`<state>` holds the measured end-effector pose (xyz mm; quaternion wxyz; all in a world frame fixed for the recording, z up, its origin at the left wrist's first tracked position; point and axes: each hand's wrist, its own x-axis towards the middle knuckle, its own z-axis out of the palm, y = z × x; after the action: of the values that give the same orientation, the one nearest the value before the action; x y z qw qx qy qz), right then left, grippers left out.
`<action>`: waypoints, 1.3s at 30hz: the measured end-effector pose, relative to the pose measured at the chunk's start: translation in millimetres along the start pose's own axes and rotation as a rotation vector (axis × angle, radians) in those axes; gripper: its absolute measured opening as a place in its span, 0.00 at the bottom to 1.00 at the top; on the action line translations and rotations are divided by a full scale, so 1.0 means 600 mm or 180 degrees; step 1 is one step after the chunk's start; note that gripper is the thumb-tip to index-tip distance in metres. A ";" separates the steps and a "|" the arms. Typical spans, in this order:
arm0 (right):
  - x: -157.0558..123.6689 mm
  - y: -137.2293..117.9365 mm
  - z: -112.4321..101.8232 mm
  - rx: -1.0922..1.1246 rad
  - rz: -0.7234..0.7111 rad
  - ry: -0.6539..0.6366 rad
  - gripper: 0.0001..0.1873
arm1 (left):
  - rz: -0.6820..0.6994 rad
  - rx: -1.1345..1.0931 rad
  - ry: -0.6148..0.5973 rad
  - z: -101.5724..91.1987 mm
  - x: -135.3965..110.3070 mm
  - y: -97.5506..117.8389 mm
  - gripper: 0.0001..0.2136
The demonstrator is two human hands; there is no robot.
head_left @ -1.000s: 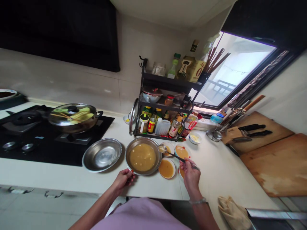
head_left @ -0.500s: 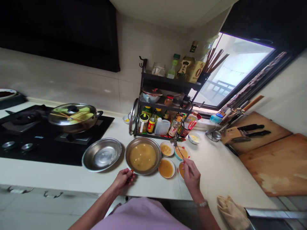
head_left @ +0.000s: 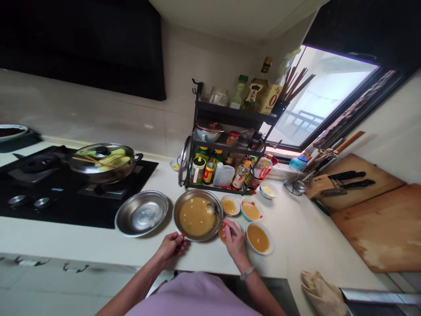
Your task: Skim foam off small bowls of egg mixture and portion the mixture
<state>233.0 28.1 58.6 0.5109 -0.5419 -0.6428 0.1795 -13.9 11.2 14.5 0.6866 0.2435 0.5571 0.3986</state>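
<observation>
A steel basin (head_left: 197, 193) of brownish liquid with pale bits stands on the counter. My left hand (head_left: 171, 245) pinches its near-left rim, thumb on top. In my right hand (head_left: 235, 242) is a metal spoon (head_left: 211, 209), its head at the surface of the liquid near the basin's right side. Several small bowls of orange-brown liquid sit to the right. One bowl (head_left: 221, 232) is partly hidden under my right hand. A white bowl (head_left: 270, 242) lies just right of that hand, and a teal-edged bowl (head_left: 250, 210) is behind.
Left of the basin is a second steel basin (head_left: 142, 213). A lidded pan (head_left: 102, 163) stands on the black stove (head_left: 62, 208). Behind the bowls rises a black rack (head_left: 237, 112) of bottles and jars. Cutting boards (head_left: 378, 228) and a knife block (head_left: 317, 186) occupy the right side.
My right hand has moved left with the spoon, from above the right-hand bowls to the basin. The right white bowl is uncovered. My left hand stays at the rim.
</observation>
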 end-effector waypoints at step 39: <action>0.052 0.029 -0.125 0.0783 0.1199 0.1354 0.20 | 0.0007 -0.0066 0.0024 0.002 -0.002 0.001 0.22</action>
<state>309.3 37.4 90.4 0.6535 -0.6110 -0.3831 0.2300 -12.9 10.8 15.8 0.6865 0.2355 0.5552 0.4060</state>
